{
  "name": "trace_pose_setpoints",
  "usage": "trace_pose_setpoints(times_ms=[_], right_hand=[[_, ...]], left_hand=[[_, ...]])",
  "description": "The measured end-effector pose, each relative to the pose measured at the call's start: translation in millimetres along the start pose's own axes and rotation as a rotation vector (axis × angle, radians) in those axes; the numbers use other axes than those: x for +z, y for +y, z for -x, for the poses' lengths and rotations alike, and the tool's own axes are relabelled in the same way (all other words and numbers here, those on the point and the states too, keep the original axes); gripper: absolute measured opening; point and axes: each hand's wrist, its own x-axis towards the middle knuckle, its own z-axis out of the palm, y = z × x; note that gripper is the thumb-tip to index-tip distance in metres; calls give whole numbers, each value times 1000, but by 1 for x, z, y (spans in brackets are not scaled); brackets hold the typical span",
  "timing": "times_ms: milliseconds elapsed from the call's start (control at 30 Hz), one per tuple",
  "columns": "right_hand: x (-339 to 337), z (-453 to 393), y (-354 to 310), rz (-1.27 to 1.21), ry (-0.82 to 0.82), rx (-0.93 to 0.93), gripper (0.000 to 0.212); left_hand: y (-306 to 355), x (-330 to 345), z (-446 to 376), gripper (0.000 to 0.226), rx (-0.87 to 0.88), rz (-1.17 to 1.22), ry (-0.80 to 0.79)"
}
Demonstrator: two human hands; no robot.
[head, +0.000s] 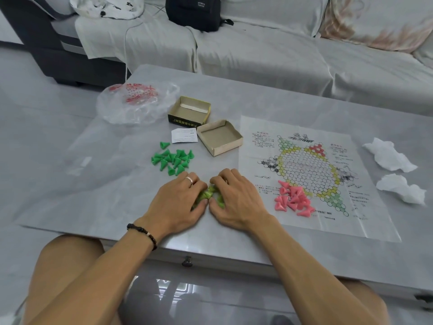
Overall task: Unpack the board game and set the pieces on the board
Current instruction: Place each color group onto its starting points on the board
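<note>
A paper game board (309,165) with a hexagon grid lies flat on the right of the table. A heap of pink cone pieces (293,198) rests on its near left corner. Dark green cone pieces (173,159) lie in a loose pile on the table, left of the board. My left hand (180,202) and my right hand (236,200) are cupped together around a small pile of light green cone pieces (208,194), which they mostly hide. The two box halves, one dark (189,111) and one plain (219,137), stand open with nothing in them.
A crumpled clear plastic bag (138,102) with red print lies at the far left. A white slip of paper (184,135) sits by the boxes. Two crumpled tissues (389,156) (403,187) lie right of the board. A covered sofa (257,43) with a black bag (193,11) stands behind.
</note>
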Motion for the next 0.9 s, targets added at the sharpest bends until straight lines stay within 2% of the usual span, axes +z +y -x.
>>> trace_pose_setpoints(times_ms=[100,267,600,667,800,900], right_hand=[[1,0,-1,37,13,-3,24],[3,1,-4,46,44,17,21],[6,-7,-9,82,39,140,27],[6,-9,-9,99,38,112,30],[7,-13,-7,89,35,57,20],[9,-19,-5,65,6,69,18]], left_hand=[[1,2,3,29,-11,-27,46],[6,0,2,29,-44,-88,52],[8,3,-9,28,-55,-93,80],[8,3,-9,26,-53,-94,85],[7,5,-15,23,-56,-89,93],[7,4,-20,12,-70,-90,104]])
